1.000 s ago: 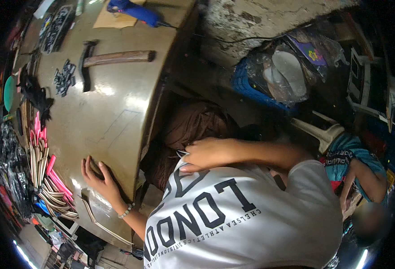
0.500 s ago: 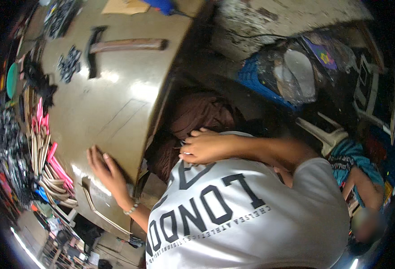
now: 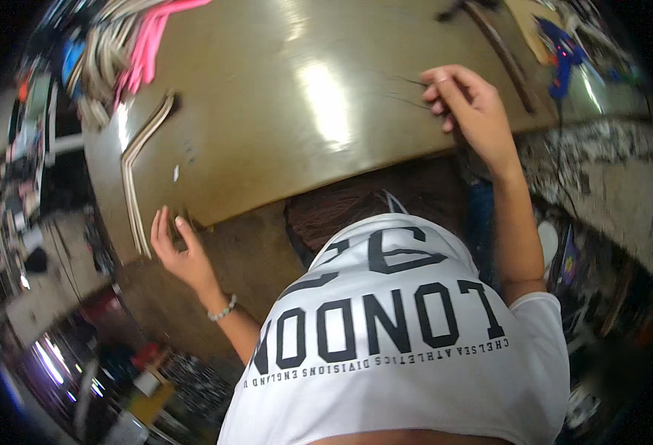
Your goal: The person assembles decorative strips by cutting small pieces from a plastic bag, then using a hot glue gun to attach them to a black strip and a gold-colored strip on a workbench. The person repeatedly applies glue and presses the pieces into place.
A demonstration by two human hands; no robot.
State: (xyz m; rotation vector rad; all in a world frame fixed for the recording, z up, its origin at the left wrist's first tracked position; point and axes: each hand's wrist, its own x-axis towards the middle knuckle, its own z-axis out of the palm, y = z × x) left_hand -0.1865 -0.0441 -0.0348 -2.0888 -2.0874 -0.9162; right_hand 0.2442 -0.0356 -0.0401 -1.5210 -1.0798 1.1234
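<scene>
My left hand [image 3: 183, 251], with a beaded bracelet at the wrist, is at the table's left corner. Its fingers are apart and hold nothing. Just beside the fingertips lies the lower end of a bent cream-and-brown strip [image 3: 127, 172]. Over the right part of the brown tabletop [image 3: 245, 141], my right hand [image 3: 469, 107] is loosely curled with its fingers apart. Nothing shows in it. Thin dark lines [image 3: 404, 79] on the table run up to its fingertips. Beyond that hand lies a hammer [image 3: 503, 55] with a wooden handle.
A blue glue gun [image 3: 564, 59] with a cord sits on the far right. Pink strips [image 3: 147, 52] and cream strips [image 3: 111, 55] are heaped at the far left. A small white scrap [image 3: 176, 173] lies near the left edge. Dark brown cloth [image 3: 348, 204] is below the table's front edge.
The view has turned, bringing the table across the top. My right hand has gone from my shirt front to over the tabletop. My left hand has shifted from the tabletop toward the bent strip's end.
</scene>
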